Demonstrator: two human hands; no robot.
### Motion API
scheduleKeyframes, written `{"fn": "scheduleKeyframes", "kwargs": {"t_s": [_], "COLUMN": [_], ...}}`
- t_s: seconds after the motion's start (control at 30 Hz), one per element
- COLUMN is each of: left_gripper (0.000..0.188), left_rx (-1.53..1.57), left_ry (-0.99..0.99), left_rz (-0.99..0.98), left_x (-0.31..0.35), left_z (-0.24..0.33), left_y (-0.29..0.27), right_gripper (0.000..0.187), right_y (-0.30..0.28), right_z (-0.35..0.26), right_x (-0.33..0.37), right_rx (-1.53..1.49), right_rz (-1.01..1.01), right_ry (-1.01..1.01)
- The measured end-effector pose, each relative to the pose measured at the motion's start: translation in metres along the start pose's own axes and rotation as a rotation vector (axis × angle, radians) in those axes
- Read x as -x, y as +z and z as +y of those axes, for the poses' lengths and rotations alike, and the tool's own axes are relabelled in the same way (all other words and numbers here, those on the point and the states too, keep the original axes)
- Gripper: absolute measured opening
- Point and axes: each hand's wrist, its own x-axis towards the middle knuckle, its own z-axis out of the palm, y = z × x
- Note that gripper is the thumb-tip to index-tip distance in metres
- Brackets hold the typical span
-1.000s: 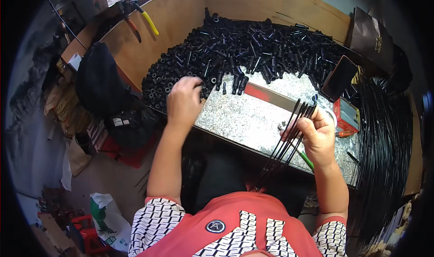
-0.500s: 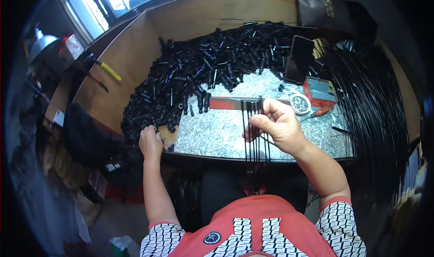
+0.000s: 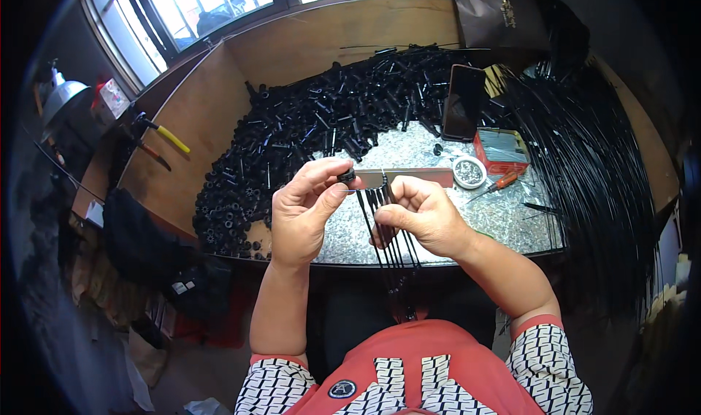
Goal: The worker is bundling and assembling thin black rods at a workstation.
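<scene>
My left hand pinches a small ribbed black cylindrical piece between thumb and fingers. A thin pale wire tip crosses the gap beside that thumb. In my right hand, closed between thumb and fingers, a fan of thin black rods hangs down past the table edge toward my lap. Their upper ends, somewhat thicker, stand just right of the black piece. Both hands are close together over the pale speckled tabletop. Behind them lies a long flat metal bar, partly hidden by my fingers.
A heap of short black tubes covers the left and back, inside a wooden surround. Rightward are a white bowl, a red box, an orange-handled screwdriver, a phone and many long black rods.
My left hand has come up from the heap at the left to beside the right hand, with the small black piece. The right hand has moved slightly left and down, still holding the rods.
</scene>
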Motion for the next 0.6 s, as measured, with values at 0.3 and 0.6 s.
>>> {"fn": "scheduleKeyframes", "kwargs": {"t_s": [0.3, 0.6], "left_gripper": [0.028, 0.045], "left_rx": [-0.04, -0.023], "left_ry": [0.022, -0.055], "left_rz": [-0.022, -0.094], "left_x": [-0.002, 0.0], "left_z": [0.002, 0.019], "left_y": [0.011, 0.023], "right_gripper": [0.016, 0.017], "right_y": [-0.002, -0.002], "right_z": [-0.002, -0.001], "right_x": [0.002, 0.001], "right_rx": [-0.026, -0.023], "right_rz": [0.024, 0.028], "right_ry": [-0.007, -0.025]}}
